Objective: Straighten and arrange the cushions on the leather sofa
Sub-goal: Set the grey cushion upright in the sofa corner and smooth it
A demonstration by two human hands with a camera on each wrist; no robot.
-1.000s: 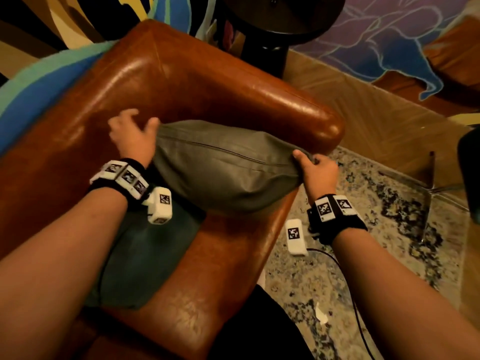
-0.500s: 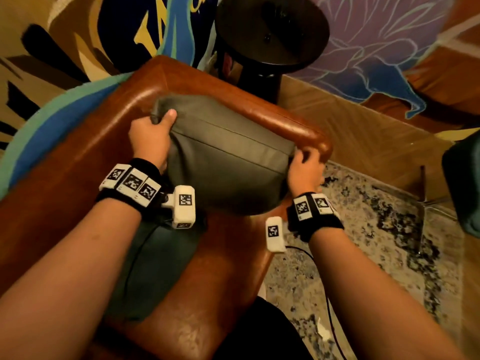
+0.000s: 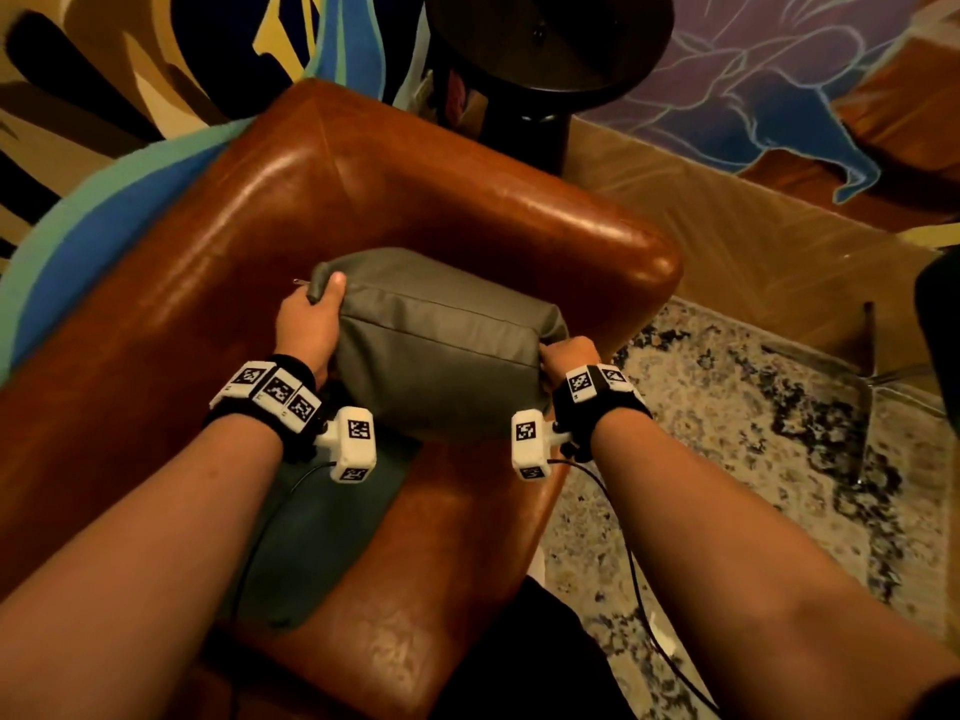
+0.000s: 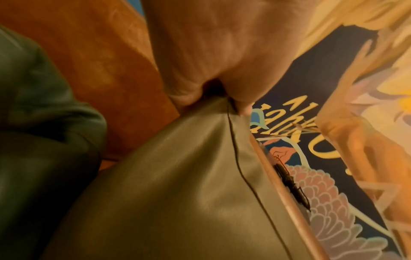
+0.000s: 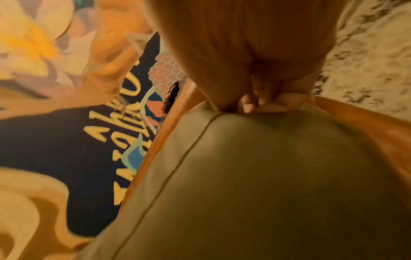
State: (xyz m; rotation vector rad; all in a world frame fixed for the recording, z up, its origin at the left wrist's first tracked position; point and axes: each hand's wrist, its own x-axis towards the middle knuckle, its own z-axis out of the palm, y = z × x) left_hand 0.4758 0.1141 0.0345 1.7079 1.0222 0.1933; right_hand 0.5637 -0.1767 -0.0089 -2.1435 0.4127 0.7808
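Leather, cloth and wood surfaces

The sofa [image 3: 363,210] is covered in brown leather, glossy and smooth, with bright highlights along its arm. The grey-green cushion [image 3: 441,350] is seen in a smooth, matt leather-like skin with a stitched seam, while the darker teal cushion [image 3: 311,537] beneath it looks like soft matt cloth. The rug [image 3: 753,459] is shown as a rough, mottled weave; the floor [image 3: 727,241] as matt wood, and the round side table [image 3: 550,39] as dark, dull-finished wood.
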